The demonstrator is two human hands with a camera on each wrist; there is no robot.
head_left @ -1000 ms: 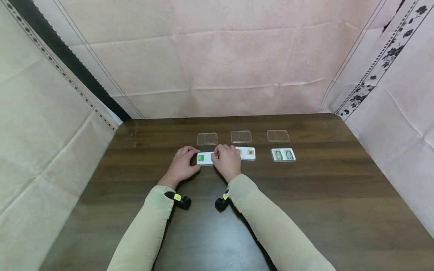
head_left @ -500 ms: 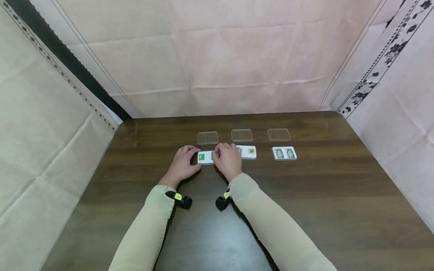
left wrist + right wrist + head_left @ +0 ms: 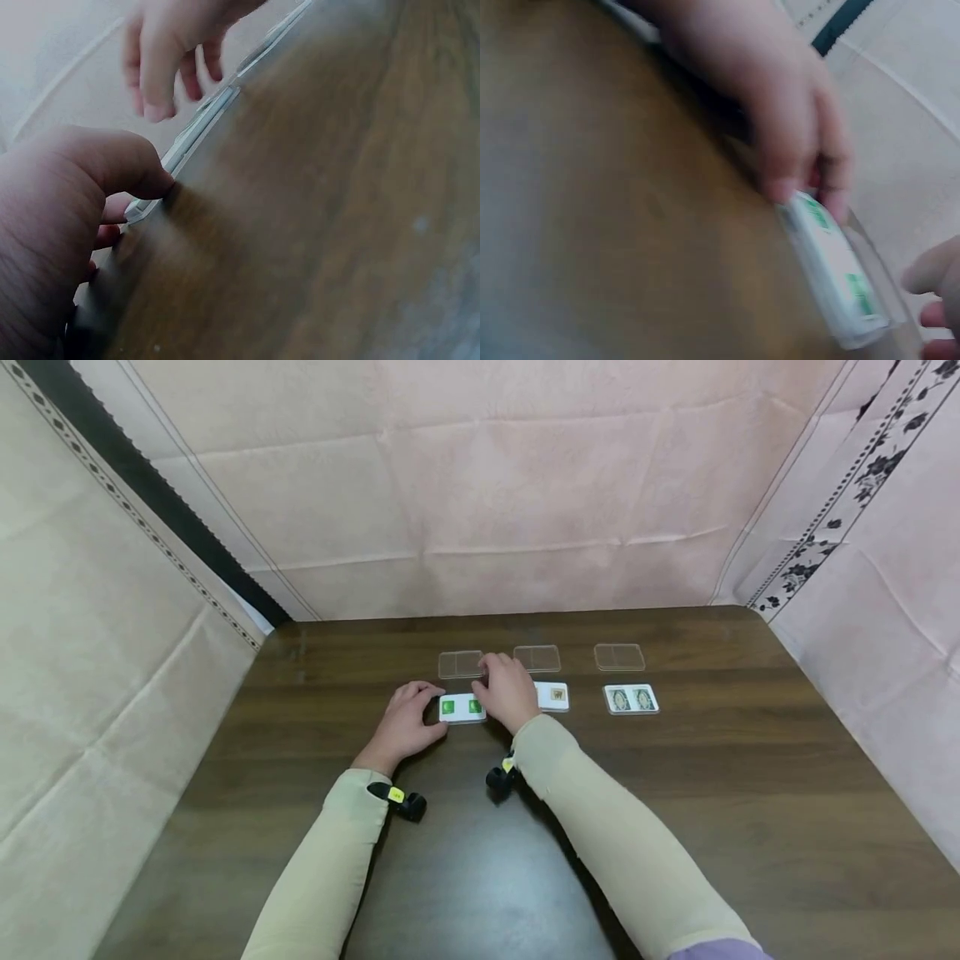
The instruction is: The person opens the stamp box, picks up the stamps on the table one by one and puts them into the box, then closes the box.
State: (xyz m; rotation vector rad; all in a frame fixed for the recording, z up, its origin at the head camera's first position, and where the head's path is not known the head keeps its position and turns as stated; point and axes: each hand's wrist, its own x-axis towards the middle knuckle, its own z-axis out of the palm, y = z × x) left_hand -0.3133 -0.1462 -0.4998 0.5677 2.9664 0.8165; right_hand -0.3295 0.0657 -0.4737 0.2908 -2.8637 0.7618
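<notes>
My left hand pinches the left end of a flat white case between thumb and fingers. Two green pictures show on top of that case, which lies on the table. In the left wrist view, the thumb presses the case's near edge. My right hand is raised off the case's right end, holding nothing, its fingers loosely bent. In the head view its fingertips overlap the right edge of a thin clear lid behind the case. The right hand partly hides a second white case, which bears a brownish picture.
Farther right lies a third white case with two oval pictures. Two more clear lids, a middle one and a right one, lie along the back. Pale cloth hangs beyond the wooden table's far edge.
My right hand has let go of the green-pictured case's right end and moved up toward the back, uncovering the second green picture. The left hand has stayed in place.
</notes>
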